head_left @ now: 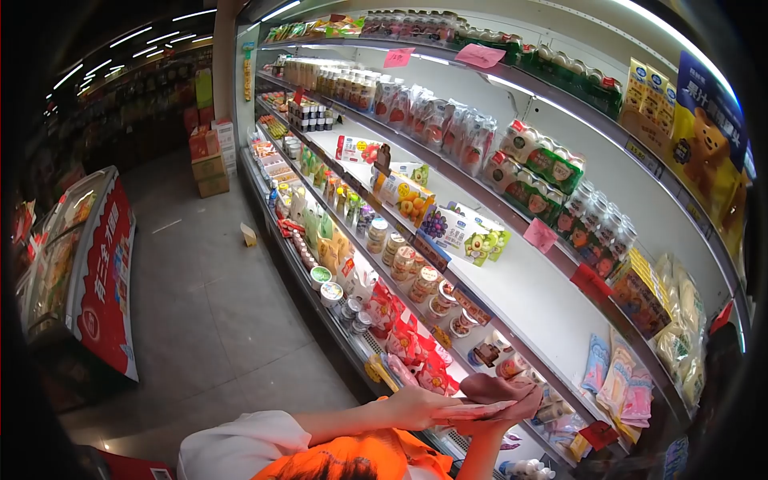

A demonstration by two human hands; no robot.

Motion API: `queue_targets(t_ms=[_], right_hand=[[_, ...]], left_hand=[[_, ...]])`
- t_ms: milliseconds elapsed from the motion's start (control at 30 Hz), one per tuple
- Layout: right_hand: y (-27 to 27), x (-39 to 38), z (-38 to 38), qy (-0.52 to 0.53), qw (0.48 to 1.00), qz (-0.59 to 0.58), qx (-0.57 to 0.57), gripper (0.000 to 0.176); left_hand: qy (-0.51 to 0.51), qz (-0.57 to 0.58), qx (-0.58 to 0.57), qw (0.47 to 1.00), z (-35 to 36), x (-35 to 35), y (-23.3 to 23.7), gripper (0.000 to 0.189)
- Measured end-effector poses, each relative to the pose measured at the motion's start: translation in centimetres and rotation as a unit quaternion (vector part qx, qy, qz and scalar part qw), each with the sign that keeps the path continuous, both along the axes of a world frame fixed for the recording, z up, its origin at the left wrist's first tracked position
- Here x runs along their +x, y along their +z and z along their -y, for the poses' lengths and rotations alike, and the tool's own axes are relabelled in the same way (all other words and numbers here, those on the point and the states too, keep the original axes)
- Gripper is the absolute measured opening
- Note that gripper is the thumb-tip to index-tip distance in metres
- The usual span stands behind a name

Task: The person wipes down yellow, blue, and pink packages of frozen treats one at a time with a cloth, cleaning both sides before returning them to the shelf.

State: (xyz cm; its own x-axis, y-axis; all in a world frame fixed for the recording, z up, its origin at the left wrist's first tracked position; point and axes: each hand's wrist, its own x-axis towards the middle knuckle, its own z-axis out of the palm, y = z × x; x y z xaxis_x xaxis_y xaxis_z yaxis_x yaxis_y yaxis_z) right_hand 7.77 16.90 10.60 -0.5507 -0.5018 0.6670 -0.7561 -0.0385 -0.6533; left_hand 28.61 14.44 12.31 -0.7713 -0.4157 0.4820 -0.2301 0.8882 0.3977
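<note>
My left hand (418, 407) reaches in from the lower left and grips a folded pinkish-brown cloth (502, 389). My right hand (486, 424) comes up from below and holds the same cloth from the other side, its fingers largely hidden by the folds. Both hands are close together in front of the lower shelves of a refrigerated display. Behind them are red bagged goods (428, 372) and, on the shelf above, a row of cups (442, 300).
An upper shelf (512, 288) bears fruit-pictured cartons (456, 232) and pastel packets (616, 376). Bottle packs (528, 172) line the shelf above. Across the grey floor (208, 296) stands a red-sided freezer (104, 280); cardboard boxes (210, 172) are stacked farther back.
</note>
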Motion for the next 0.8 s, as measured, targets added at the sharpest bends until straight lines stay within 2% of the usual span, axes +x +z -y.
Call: queue_targets(t_ms=[67,100,133,167,200,233,300,367,433,500,533,600,667,700,800], right_hand=[[-1.0,-2.2,1.1,0.101,0.989,0.101,-0.05,0.026],[0.5,-4.6,0.3,0.187,0.978,-0.03,0.086,0.026],[4.7,-2.6,-1.2,0.306,0.924,0.22,0.058,0.022],[8.9,-0.7,-2.7,0.352,0.811,0.467,-0.009,0.019],[10.5,-0.8,-3.0,0.349,0.774,0.526,-0.046,0.019],[10.8,-1.4,-3.2,0.353,0.785,0.503,-0.084,0.02],[11.4,-1.9,-3.7,0.358,0.812,0.429,-0.17,0.022],[11.6,-0.9,-4.1,0.351,0.861,0.3,-0.213,0.025],[10.6,0.7,-4.4,0.305,0.918,0.16,-0.196,0.027],[8.6,2.3,-4.7,0.227,0.965,-0.007,-0.129,0.03],[7.3,3.2,-4.6,0.177,0.973,-0.101,-0.108,0.032],[5.2,4.2,-4.0,0.098,0.966,-0.214,-0.105,0.035],[3.0,3.4,-4.0,0.05,0.979,-0.176,-0.085,0.036],[2.0,3.0,-3.9,0.036,0.986,-0.146,-0.075,0.036],[1.2,1.3,-3.6,0.084,0.995,0.003,-0.047,0.036]], left_hand=[[0.003,-0.021,0.043,0.999,0.1,0.2,0.3,0.05],[0.004,-0.031,0.064,0.997,0.2,0.4,0.5,0.049],[0.011,-0.084,0.084,0.993,0.3,0.7,0.6,0.048],[0.018,-0.137,0.105,0.985,0.6,1.2,0.8,0.047],[0.026,-0.188,0.125,0.974,0.9,1.8,1.2,0.047],[0.06,-0.164,0.224,0.959,0.3,2.6,2.9,0.043],[0.06,-0.18,0.233,0.954,0.7,3.0,2.9,0.044],[0.059,-0.189,0.23,0.953,0.7,3.2,3.1,0.043],[0.056,-0.191,0.216,0.956,0.5,3.2,3.5,0.041],[0.034,-0.171,0.172,0.969,0.0,2.8,3.1,0.043],[0.022,-0.162,0.15,0.975,-0.3,2.6,2.7,0.045],[0.005,-0.136,0.105,0.985,-0.8,2.3,1.9,0.045],[-0.009,-0.112,0.064,0.992,-1.1,2.0,1.4,0.043],[-0.015,-0.101,0.064,0.993,-1.1,1.9,1.0,0.047],[-0.03,-0.148,-0.003,0.989,-1.7,0.9,1.2,0.047]])
